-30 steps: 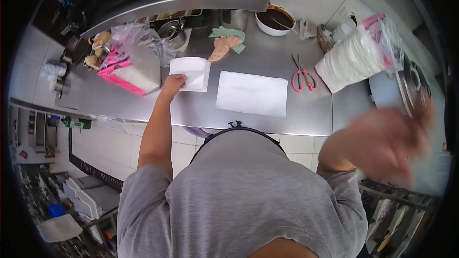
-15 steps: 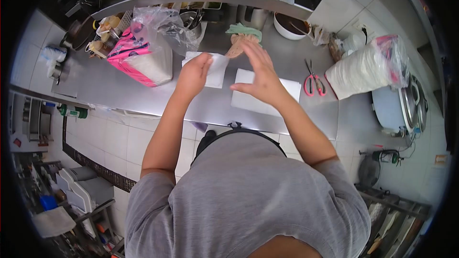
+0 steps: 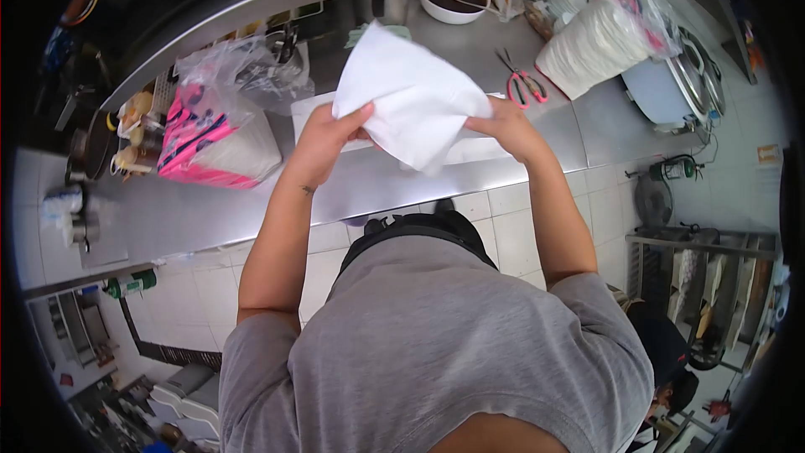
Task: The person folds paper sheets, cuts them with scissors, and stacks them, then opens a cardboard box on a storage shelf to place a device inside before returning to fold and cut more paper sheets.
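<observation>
An opened-out white sheet (image 3: 409,99), perhaps a napkin, is held up above the steel counter. My left hand (image 3: 329,134) pinches its left edge, and my right hand (image 3: 506,124) grips its right corner. Behind the sheet, more white sheets (image 3: 478,151) lie on the counter, mostly hidden by it. Part of a white folded stack (image 3: 309,104) shows beside my left hand. Pink-handled scissors (image 3: 525,88) rest to the right, beyond my right hand.
A pink and clear pack of white napkins (image 3: 220,138) stands at the left of the counter (image 3: 360,184); another pack (image 3: 591,46) leans at the right. A bowl of dark sauce (image 3: 454,7) sits at the back. Another person (image 3: 662,352) is at the lower right.
My left hand has lifted a white sheet off the stack, and it is now unfolded. My right hand has come in from the right and closed on its other side. Another person has appeared.
</observation>
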`<action>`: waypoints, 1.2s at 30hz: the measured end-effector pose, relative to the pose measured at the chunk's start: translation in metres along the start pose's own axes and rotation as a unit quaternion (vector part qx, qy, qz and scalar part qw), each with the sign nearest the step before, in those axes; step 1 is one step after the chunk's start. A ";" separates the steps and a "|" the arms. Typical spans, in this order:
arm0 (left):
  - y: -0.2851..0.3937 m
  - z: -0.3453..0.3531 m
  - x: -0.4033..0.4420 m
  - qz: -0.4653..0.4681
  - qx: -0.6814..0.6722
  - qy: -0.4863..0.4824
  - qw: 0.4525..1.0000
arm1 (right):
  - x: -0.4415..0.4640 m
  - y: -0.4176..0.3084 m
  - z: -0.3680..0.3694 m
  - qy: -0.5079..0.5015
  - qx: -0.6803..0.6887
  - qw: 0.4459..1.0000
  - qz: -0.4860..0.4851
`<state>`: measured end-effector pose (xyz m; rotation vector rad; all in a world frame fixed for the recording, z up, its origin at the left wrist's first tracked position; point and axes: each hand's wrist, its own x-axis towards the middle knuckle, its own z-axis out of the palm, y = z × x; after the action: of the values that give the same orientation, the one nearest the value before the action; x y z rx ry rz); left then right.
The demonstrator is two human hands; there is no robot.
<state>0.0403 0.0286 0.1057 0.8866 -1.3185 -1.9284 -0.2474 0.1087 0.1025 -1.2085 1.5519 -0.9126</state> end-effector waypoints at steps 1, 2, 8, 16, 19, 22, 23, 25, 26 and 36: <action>-0.006 0.004 0.000 -0.042 -0.024 -0.006 0.999 | -0.009 0.009 -0.009 0.049 0.046 0.998 0.014; -0.015 0.007 0.001 -0.084 -0.047 -0.009 0.995 | -0.009 0.017 -0.021 0.063 0.038 0.997 0.014; -0.141 0.037 0.025 -0.189 -0.061 0.084 0.976 | 0.056 0.112 -0.077 0.086 -0.144 0.986 -0.016; -0.188 0.039 0.028 -0.242 0.006 0.159 0.957 | 0.095 0.151 -0.072 0.060 -0.223 0.972 -0.051; -0.090 0.080 0.019 -0.046 0.433 0.315 0.843 | 0.089 0.140 -0.065 0.215 -0.352 0.862 -0.293; -0.009 0.177 0.035 0.160 0.106 0.037 0.981 | 0.056 0.073 -0.011 -0.229 -0.153 0.957 -0.085; 0.010 0.228 0.043 0.196 0.070 -0.099 0.973 | 0.034 0.024 0.004 -0.353 -0.089 0.930 -0.041; 0.035 0.349 0.031 0.339 0.074 -0.298 0.889 | -0.010 -0.058 0.024 -0.551 0.029 0.834 -0.010; 0.036 0.411 0.018 0.418 0.074 -0.369 0.827 | -0.029 -0.078 0.020 -0.611 0.099 0.783 -0.053; 0.114 0.488 -0.056 0.361 0.294 -0.687 0.558 | -0.068 -0.105 -0.055 -0.683 0.268 0.664 -0.143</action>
<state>-0.3084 0.2934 0.3567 -1.2674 -2.6213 -1.1908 -0.2656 0.1506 0.2315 -1.1641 -0.1482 -0.3122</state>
